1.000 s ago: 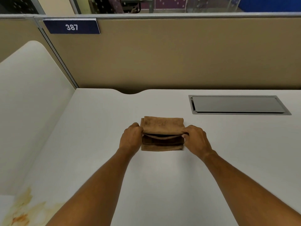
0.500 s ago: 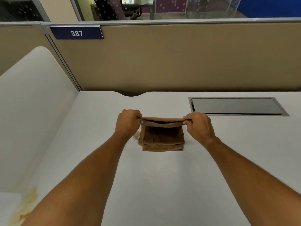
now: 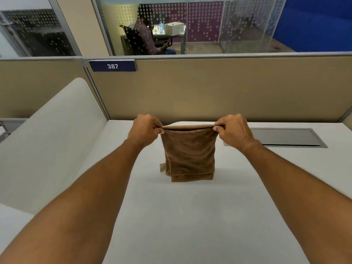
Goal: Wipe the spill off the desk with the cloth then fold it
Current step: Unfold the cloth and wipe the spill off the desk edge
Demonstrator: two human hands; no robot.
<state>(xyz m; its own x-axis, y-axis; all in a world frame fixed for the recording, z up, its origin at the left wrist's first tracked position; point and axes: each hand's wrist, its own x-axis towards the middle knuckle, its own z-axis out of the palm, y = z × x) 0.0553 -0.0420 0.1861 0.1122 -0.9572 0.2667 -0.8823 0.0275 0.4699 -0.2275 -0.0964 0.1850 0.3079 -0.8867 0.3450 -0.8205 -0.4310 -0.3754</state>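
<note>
A brown terry cloth (image 3: 188, 153), folded into layers, is held up above the pale matte surface (image 3: 190, 216), its top edge pinched taut between the left hand (image 3: 145, 130) and the right hand (image 3: 233, 130). A small pale tag is seen at its lower left edge; a grey metal hatch (image 3: 285, 138) is set flush nearby.

One head-worn view looks forward and down across the desk (image 3: 190, 216), close.

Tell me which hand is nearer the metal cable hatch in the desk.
Right. The right hand is beside the hatch; the left hand is farther, across the cloth.
</note>
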